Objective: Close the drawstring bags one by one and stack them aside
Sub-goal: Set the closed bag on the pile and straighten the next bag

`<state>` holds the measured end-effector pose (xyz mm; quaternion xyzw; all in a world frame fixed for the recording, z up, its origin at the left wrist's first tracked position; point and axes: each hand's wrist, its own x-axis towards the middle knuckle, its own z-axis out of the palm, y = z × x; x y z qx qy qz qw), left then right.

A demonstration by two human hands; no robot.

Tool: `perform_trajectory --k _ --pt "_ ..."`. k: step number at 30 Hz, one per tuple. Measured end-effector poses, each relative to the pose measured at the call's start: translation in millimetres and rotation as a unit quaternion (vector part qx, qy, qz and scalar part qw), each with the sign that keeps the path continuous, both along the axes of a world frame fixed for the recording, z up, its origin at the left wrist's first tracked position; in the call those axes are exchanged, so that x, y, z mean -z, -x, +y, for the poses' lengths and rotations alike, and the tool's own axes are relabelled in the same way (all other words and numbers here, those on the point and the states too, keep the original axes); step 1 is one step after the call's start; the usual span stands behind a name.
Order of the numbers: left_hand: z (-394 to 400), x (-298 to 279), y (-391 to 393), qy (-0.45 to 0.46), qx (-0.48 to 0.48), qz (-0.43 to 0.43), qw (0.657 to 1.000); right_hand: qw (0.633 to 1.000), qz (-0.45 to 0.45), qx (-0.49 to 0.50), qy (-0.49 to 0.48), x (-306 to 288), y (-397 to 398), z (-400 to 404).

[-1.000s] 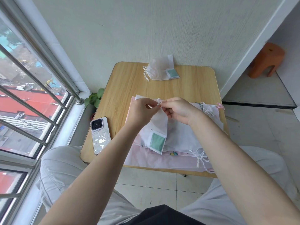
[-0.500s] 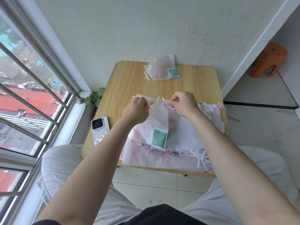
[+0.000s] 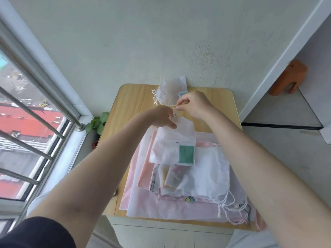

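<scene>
Both hands are holding one white bag (image 3: 172, 140) with a green patch. Left hand (image 3: 162, 116) is gripping its gathered top, and right hand (image 3: 192, 104), at one o'clock, seems to be pinching the string. This bag is lying on the pile (image 3: 197, 185), table (image 3: 130, 104) middle.

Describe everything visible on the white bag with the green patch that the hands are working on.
The white bag is thin, translucent fabric with a green square patch at its near right corner. It lies flat on the pile of bags, its gathered mouth pointing at the wall. The left hand grips the neck; the right hand pinches its drawstring.
</scene>
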<state>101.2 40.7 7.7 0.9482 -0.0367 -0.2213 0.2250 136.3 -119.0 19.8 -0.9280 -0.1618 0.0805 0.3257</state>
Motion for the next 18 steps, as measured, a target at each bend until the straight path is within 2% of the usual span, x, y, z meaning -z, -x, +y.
perform_trajectory --k 2,4,8,9,13,15,18 --pt "3 8 -27 0.096 -0.089 -0.008 0.991 0.998 -0.049 0.020 0.014 -1 -22 7" --pt "11 18 -57 0.173 -0.192 -0.041 0.965 0.993 -0.104 0.041 0.040 3 -47 14" --pt "28 39 -102 0.308 -0.379 -0.064 0.870 0.973 -0.193 0.057 0.109 25 -87 35" --pt "31 46 -108 0.337 -0.412 -0.056 0.844 0.976 -0.180 0.036 0.120 34 -94 40" --pt "37 78 -122 0.395 -0.506 0.003 0.767 0.984 -0.026 -0.054 0.167 81 -113 54" --pt "39 88 -120 0.392 -0.529 0.013 0.753 0.980 0.019 -0.069 0.187 97 -115 56" --pt "42 90 -115 0.385 -0.534 0.023 0.752 0.980 0.037 -0.070 0.184 100 -112 54"
